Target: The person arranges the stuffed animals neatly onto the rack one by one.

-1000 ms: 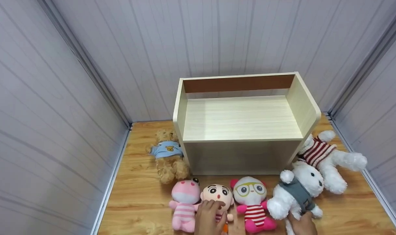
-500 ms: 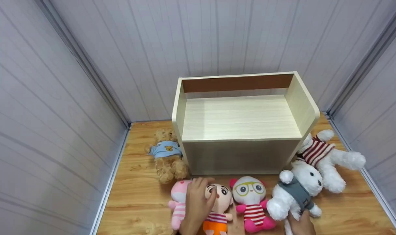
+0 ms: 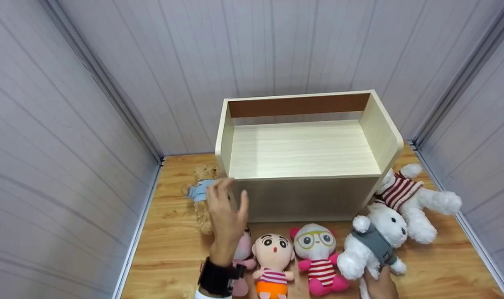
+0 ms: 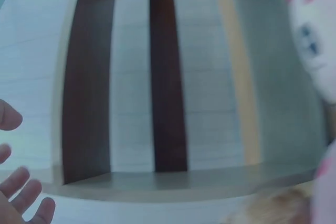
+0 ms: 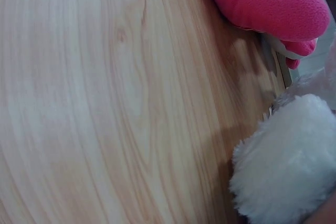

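Left hand [image 3: 225,209], fingers spread and empty, hovers over the brown bear [image 3: 202,199] beside the shelf [image 3: 302,153]. Right hand [image 3: 380,286] touches the white bear [image 3: 374,245] at the floor's front edge; grip unclear.

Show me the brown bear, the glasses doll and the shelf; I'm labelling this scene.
brown bear [image 3: 202,216], head view, on its curly lower body left of the hand.
glasses doll [image 3: 317,240], head view, on its white face.
shelf [image 3: 302,149], head view, on its bare top board.
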### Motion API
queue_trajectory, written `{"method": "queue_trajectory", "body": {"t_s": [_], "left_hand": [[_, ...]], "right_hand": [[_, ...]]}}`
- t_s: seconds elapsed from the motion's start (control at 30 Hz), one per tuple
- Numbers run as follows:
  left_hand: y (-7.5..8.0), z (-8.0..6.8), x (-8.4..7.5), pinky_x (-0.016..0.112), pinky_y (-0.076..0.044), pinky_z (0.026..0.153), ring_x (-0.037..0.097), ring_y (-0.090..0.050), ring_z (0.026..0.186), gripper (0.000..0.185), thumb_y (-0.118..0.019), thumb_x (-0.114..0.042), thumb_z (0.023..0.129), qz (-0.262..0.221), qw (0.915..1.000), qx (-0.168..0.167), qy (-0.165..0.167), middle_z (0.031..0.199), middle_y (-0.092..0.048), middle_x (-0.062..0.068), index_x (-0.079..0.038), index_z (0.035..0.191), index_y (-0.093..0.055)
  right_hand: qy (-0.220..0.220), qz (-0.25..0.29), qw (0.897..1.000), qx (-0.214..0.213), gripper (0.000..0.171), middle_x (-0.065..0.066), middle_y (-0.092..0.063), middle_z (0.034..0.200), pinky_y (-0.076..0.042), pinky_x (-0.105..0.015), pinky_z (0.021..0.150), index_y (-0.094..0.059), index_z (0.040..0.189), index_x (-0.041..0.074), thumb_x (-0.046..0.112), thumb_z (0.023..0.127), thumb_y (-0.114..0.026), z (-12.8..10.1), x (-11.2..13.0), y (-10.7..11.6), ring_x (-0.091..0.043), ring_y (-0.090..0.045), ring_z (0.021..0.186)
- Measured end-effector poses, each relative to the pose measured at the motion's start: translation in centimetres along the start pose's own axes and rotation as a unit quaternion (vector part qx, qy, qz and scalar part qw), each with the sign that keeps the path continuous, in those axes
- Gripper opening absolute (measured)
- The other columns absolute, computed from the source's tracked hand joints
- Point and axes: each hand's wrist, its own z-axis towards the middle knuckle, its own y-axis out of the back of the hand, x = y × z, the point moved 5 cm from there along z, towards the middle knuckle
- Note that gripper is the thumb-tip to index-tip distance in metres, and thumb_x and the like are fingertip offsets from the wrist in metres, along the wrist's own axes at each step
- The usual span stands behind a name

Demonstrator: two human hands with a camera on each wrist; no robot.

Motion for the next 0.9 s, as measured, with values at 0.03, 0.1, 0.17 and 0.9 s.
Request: {"method": "queue_trajectory", "body": {"t_s": [0.03, 0.1, 0.17, 0.9], "left_hand": [[0.2, 0.7, 0.1, 0.045, -0.049, 0.104, 0.03, -0.054, 0.119, 0.043, -0.078, -0.01, 0.085, -0.003, 0.9999, -0.01, 0.004, 0.123, -0.056, 0.018, -0.004, 0.124, -0.06], [0.7, 1.9, 0.2, 0.047, -0.048, 0.107, 0.032, -0.052, 0.124, 0.049, -0.077, -0.009, 0.086, -0.008, 0.9995, -0.029, 0.012, 0.129, -0.053, 0.019, -0.004, 0.129, -0.056], [0.9, 3.0, 0.3, 0.047, -0.047, 0.109, 0.033, -0.051, 0.129, 0.055, -0.077, -0.008, 0.086, -0.014, 0.9989, -0.042, 0.015, 0.134, -0.052, 0.019, -0.004, 0.136, -0.053], [-2.2, 7.5, 2.5, 0.046, -0.049, 0.08, 0.029, -0.06, 0.096, 0.043, -0.054, -0.022, 0.106, -0.069, 0.9968, 0.018, 0.036, 0.124, -0.066, 0.018, -0.019, 0.148, -0.046]], "right_hand": [[0.001, 0.001, 1.0, 0.0, 0.094, -0.046, -0.038, 0.142, -0.043, -0.064, 0.101, -0.014, 0.145, -0.012, 0.065, 0.098, -0.043, 0.0, 0.0, -0.1, -0.063, -0.044, 0.13], [0.001, 0.004, 1.0, 0.002, 0.096, -0.045, -0.037, 0.144, -0.042, -0.065, 0.103, -0.013, 0.147, -0.011, 0.067, 0.098, -0.042, 0.0, 0.1, -0.2, -0.062, -0.043, 0.131], [0.009, 0.009, 1.0, 0.0, 0.096, -0.045, -0.037, 0.144, -0.043, -0.065, 0.102, -0.013, 0.148, -0.01, 0.067, 0.098, -0.041, 0.0, 0.2, -0.3, -0.063, -0.044, 0.13], [-0.002, 0.0, 1.0, 0.022, 0.116, -0.045, -0.032, 0.148, -0.041, -0.066, 0.105, -0.003, 0.153, -0.008, 0.085, 0.09, -0.034, 0.5, -0.4, -0.3, -0.062, -0.04, 0.134]]}}
